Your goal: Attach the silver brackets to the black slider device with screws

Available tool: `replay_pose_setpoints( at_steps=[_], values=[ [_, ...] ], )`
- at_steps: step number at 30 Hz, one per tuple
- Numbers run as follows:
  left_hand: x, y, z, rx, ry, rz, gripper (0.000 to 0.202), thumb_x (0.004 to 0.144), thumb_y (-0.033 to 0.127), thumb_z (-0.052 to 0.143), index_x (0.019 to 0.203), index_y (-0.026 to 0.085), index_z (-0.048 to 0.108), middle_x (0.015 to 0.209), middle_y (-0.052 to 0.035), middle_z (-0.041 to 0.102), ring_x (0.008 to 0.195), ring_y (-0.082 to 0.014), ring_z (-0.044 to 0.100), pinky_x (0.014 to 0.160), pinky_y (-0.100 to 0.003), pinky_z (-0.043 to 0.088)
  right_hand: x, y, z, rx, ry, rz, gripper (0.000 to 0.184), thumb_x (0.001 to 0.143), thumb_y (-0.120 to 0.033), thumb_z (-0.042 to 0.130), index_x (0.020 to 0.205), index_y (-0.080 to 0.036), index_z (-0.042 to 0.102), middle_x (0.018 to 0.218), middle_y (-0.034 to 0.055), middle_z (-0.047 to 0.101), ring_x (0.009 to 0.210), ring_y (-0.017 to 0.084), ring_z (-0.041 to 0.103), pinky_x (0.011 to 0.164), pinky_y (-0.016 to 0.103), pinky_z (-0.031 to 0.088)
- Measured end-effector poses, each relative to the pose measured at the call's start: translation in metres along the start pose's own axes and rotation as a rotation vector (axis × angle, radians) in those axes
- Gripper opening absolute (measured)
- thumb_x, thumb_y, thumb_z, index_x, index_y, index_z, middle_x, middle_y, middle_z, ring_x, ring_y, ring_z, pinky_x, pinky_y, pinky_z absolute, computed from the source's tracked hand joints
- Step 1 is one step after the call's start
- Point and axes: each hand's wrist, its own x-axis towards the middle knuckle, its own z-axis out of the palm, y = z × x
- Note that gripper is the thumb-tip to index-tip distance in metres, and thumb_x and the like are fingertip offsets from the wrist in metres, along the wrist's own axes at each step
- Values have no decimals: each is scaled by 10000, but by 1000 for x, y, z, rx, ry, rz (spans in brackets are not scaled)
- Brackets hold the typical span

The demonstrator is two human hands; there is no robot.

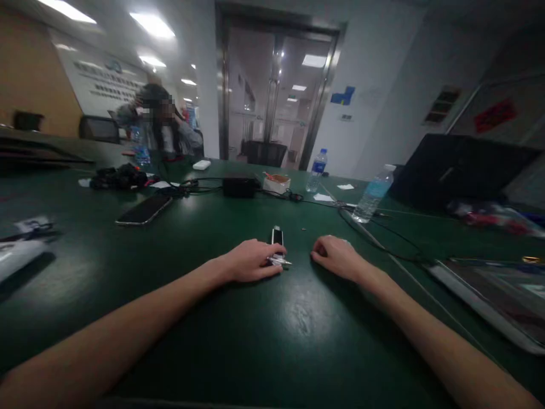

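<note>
My left hand (252,260) rests on the dark green table (238,341), its fingers curled round a small thin silvery object (280,261) that I cannot name. Just beyond its fingertips lies a small black and white device (277,236), like a USB stick or lighter. My right hand (335,255) lies a hand's width to the right, fingers curled into a loose fist, nothing visible in it.
A smartphone (143,210) lies at the left. Black cables, a power brick (239,187) and a small box (276,183) sit mid-table. Two water bottles (373,194) stand at the right, with a laptop (457,170) behind. Another person (164,128) sits at the far side.
</note>
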Motion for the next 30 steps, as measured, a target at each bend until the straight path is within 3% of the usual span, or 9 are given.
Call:
replay_pose_setpoints(
  at_steps=[7,14,20,30],
  values=[
    [0,-1,1,40,10,4,373,931,382,520,1259,204,514,857,-28,681,780,-201,643,731,-279,452,-5,-4,-4,-42,18,-56,127,858,-217,500,888,-159,609,905,83,641,860,206,587,716,277,400],
    [0,-3,2,25,16,8,379,933,389,521,1264,205,510,874,-30,674,777,-195,637,717,-277,449,-6,-1,-4,-14,-52,-71,180,803,-219,515,969,-167,563,1015,97,596,900,218,567,761,302,402],
    [0,-4,3,26,29,22,382,932,398,514,1262,204,511,833,-25,671,742,-191,636,703,-279,452,-5,-1,-4,12,-68,-90,191,772,-130,498,948,-159,566,973,90,590,877,203,568,746,288,399],
    [1,-6,4,15,23,21,380,930,389,522,1256,192,511,867,-33,677,761,-195,639,711,-283,451,-11,4,-15,-83,-148,-54,196,784,-149,509,966,-176,574,989,95,609,870,222,583,700,294,396]
  ],
)
